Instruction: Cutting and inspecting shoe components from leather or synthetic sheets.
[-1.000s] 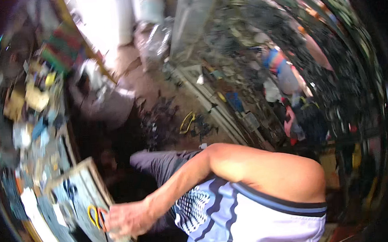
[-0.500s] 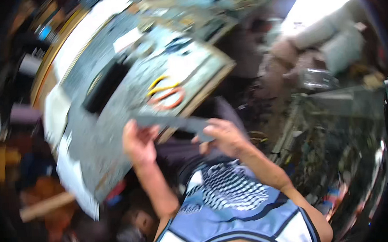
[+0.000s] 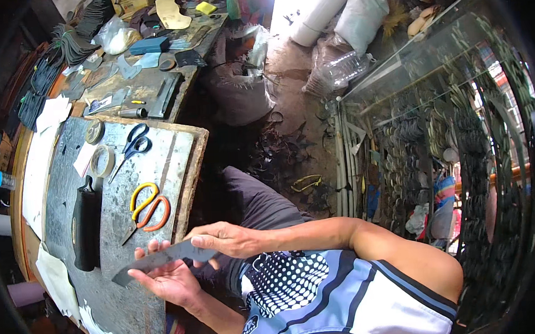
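A flat dark grey strip with a slanted far end (image 3: 163,257) is held over the near edge of the worktable; its material is unclear. My right hand (image 3: 226,239) grips its right end, thumb on top. Under its middle lies my left hand (image 3: 174,284), palm up, fingers stretched and spread, with the strip crossing them. Just beyond are scissors with one yellow and one orange handle (image 3: 144,210), blades apart. A black cylindrical object (image 3: 87,228) lies to their left. Dark-handled scissors (image 3: 134,144) and a tape roll (image 3: 102,161) sit farther back.
The worktable (image 3: 120,295) has a raised wooden edge. White sheets (image 3: 36,203) line its left side. A second table (image 3: 185,89) behind carries scraps, a blue block (image 3: 149,45) and a yellow sponge (image 3: 206,8). A glass-topped case (image 3: 419,68) stands right; sacks (image 3: 362,14) lean at the back.
The head view has turned and become sharp. The strip's free end now points toward the lower left. My left hand has moved beneath the strip and opened; my right hand keeps its grip.
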Demonstrator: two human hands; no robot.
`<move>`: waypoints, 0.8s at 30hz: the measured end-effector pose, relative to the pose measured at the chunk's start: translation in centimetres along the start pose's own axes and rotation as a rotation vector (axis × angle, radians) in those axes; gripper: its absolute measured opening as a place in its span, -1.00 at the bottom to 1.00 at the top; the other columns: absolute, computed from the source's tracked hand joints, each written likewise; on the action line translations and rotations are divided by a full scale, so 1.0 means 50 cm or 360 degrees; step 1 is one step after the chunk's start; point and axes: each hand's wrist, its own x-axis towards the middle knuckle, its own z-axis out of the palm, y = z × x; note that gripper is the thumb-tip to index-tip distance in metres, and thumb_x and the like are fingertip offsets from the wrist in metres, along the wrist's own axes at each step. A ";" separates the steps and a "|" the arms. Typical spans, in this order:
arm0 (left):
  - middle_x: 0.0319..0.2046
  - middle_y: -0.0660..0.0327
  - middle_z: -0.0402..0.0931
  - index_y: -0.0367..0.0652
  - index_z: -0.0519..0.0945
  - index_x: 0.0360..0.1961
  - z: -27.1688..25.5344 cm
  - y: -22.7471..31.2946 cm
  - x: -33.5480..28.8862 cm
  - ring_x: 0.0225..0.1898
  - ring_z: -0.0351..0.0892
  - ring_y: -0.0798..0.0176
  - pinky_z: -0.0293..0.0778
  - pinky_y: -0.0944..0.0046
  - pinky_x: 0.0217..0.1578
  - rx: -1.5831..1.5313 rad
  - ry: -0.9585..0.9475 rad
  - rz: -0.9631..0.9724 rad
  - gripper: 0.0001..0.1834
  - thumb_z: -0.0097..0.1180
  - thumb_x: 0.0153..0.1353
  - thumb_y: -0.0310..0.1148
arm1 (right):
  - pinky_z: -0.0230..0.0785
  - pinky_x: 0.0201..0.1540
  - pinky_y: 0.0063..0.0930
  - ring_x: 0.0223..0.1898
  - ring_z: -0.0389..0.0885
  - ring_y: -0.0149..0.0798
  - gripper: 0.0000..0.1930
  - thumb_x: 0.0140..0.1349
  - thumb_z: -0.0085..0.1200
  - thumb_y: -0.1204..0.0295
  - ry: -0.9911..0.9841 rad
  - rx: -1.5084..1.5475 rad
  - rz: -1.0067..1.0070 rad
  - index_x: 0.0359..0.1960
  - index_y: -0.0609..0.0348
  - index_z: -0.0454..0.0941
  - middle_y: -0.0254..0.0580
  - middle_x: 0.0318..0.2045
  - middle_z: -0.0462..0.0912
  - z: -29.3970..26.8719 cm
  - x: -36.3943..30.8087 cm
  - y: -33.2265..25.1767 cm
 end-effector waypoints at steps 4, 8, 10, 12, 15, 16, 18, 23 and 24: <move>-0.27 0.01 0.52 -0.19 0.44 -0.08 -0.016 -0.007 0.004 -0.23 0.53 0.14 0.49 0.12 -0.11 -0.0063 -0.0240 -0.0033 -0.49 -0.18 0.35 0.09 | 0.39 -0.44 -0.62 -0.45 0.42 -0.52 -0.63 0.41 -0.18 0.13 0.0073 -0.0116 0.0033 -0.26 0.23 0.45 -0.38 -0.47 0.46 0.011 0.007 0.012; -0.67 0.23 0.35 -0.10 0.45 -0.30 0.023 -0.007 -0.006 -0.56 0.38 0.30 0.37 0.35 -0.45 -0.0118 -0.0124 0.0102 -0.51 -0.31 0.40 0.09 | 0.31 -0.27 -0.60 -0.32 0.36 -0.59 -0.67 0.41 -0.14 0.20 -0.0092 -0.0231 0.0050 -0.28 0.23 0.50 -0.51 -0.44 0.44 -0.006 0.018 0.024; -0.74 0.30 0.29 -0.08 0.45 -0.37 0.002 -0.004 0.009 -0.66 0.29 0.37 0.32 0.36 -0.51 -0.0294 -0.0456 0.0069 -0.51 -0.34 0.41 0.07 | 0.23 -0.26 -0.61 -0.35 0.29 -0.60 -0.68 0.40 -0.11 0.22 -0.0103 -0.0164 0.0117 -0.34 0.24 0.49 -0.55 -0.47 0.38 -0.002 0.012 0.030; -0.79 0.35 0.25 -0.06 0.43 -0.40 0.008 0.000 0.005 -0.73 0.21 0.41 0.28 0.39 -0.55 -0.0281 -0.0349 0.0082 -0.51 -0.37 0.43 0.06 | 0.22 -0.28 -0.61 -0.37 0.25 -0.61 -0.68 0.41 -0.13 0.22 -0.0213 -0.0211 0.0086 -0.34 0.24 0.47 -0.56 -0.49 0.34 -0.004 0.014 0.035; -0.77 0.33 0.23 -0.07 0.43 -0.41 0.013 0.005 0.004 -0.70 0.21 0.39 0.28 0.37 -0.52 -0.0159 -0.0437 0.0185 -0.48 -0.39 0.42 0.09 | 0.28 -0.32 -0.56 -0.43 0.41 -0.39 -0.74 0.32 0.01 0.26 -0.0015 -0.0689 -0.0388 -0.24 0.24 0.51 -0.34 -0.46 0.46 0.005 0.020 0.043; -0.76 0.33 0.22 -0.07 0.43 -0.42 0.023 0.003 0.005 -0.68 0.20 0.39 0.28 0.35 -0.49 -0.0086 -0.0323 0.0248 -0.46 -0.41 0.41 0.11 | 0.30 -0.37 -0.53 -0.47 0.47 -0.26 -0.74 0.27 0.06 0.27 0.0211 -0.1128 -0.0897 -0.21 0.24 0.51 -0.23 -0.46 0.50 0.013 0.024 0.041; -0.75 0.32 0.20 -0.07 0.42 -0.42 0.034 0.001 0.004 -0.67 0.19 0.38 0.27 0.33 -0.46 -0.0012 -0.0209 0.0308 -0.44 -0.43 0.41 0.13 | 0.36 -0.27 -0.42 -0.34 0.51 -0.05 -0.59 0.14 0.16 0.31 0.0200 -0.1318 -0.0800 0.00 0.20 0.44 -0.04 -0.27 0.52 0.010 0.007 0.023; -0.70 0.30 0.17 -0.07 0.39 -0.44 0.044 0.010 0.001 -0.61 0.16 0.36 0.24 0.28 -0.43 0.0011 -0.0269 0.0409 -0.40 -0.45 0.37 0.21 | 0.31 -0.10 -0.25 -0.15 0.47 -0.07 -0.34 0.04 0.23 0.24 0.0064 -0.1983 -0.0948 0.16 0.23 0.28 -0.03 -0.11 0.46 0.021 -0.001 0.020; -0.70 0.30 0.17 -0.07 0.39 -0.44 0.039 0.016 0.000 -0.61 0.16 0.36 0.24 0.28 -0.43 0.0024 -0.0257 0.0418 -0.40 -0.45 0.37 0.21 | 0.30 -0.10 -0.25 -0.16 0.47 -0.06 -0.31 0.02 0.24 0.22 0.0044 -0.1955 -0.0912 0.16 0.26 0.28 -0.03 -0.12 0.46 0.026 0.001 0.020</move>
